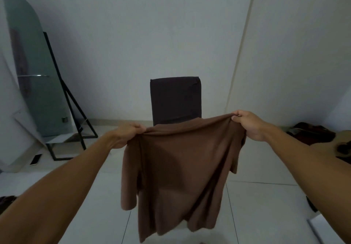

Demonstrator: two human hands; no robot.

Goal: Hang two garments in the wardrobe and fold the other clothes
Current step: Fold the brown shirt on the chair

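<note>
We hold a brown shirt (176,169) up in front of us, both arms stretched forward and cut off by the lower corners of the view. Our left hand (126,134) is closed on one shoulder of the shirt, our right hand (248,125) pinches the other, and the cloth sags between them and hangs freely over the pale tiled floor (256,205). One short sleeve droops on the left; the other, on the right, is partly folded behind the body. The hem is blurred at the bottom edge, and we can read no label or print on the fabric. Behind the shirt stands a dark chair (175,99), only its backrest showing; the seat is hidden by the cloth. At the right edge lie dark items (313,132) that we cannot make out, cut off by the frame. On the left, a tall arched mirror (31,69) leans on a black stand (74,110), with a small flat pale object (36,159) on the floor near its foot, too small to identify. Farthest off is the plain wall (171,25), bare of any writing.
</note>
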